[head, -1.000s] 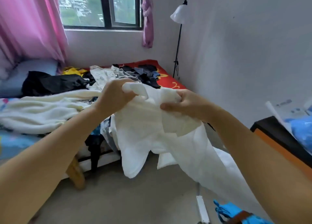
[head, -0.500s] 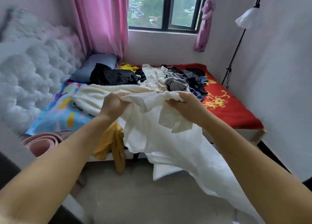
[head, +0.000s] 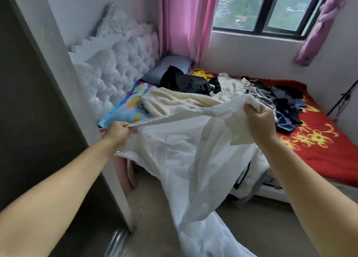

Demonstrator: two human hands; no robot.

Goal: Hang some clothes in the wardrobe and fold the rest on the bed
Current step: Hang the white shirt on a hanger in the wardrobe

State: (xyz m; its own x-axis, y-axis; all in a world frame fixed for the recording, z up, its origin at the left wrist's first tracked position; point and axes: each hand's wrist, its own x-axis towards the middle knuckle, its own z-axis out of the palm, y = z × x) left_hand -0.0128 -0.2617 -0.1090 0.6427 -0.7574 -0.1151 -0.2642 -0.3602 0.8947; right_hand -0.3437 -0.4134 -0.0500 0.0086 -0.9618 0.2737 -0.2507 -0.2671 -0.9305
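A thin white garment (head: 184, 160) hangs stretched between my two hands in front of the bed (head: 319, 152), its lower part trailing to the floor. My left hand (head: 116, 132) pinches one edge of it at the left. My right hand (head: 259, 121) grips a bunched part higher up at the right. Behind it on the bed lies a pile of clothes (head: 251, 90), black, grey, blue, cream and yellow. The wardrobe's dark panel (head: 29, 111) fills the left of the view.
A white tufted headboard (head: 116, 67) stands at the left of the bed, a cream blanket (head: 174, 101) and a grey pillow (head: 170, 67) near it. Pink curtains (head: 186, 20) flank the window. A pink rolled thing (head: 129, 171) stands on the floor by the bed.
My hands have moved apart, the left one out to the left, spreading the white garment. The view has turned left, so the wardrobe panel and headboard have come in.
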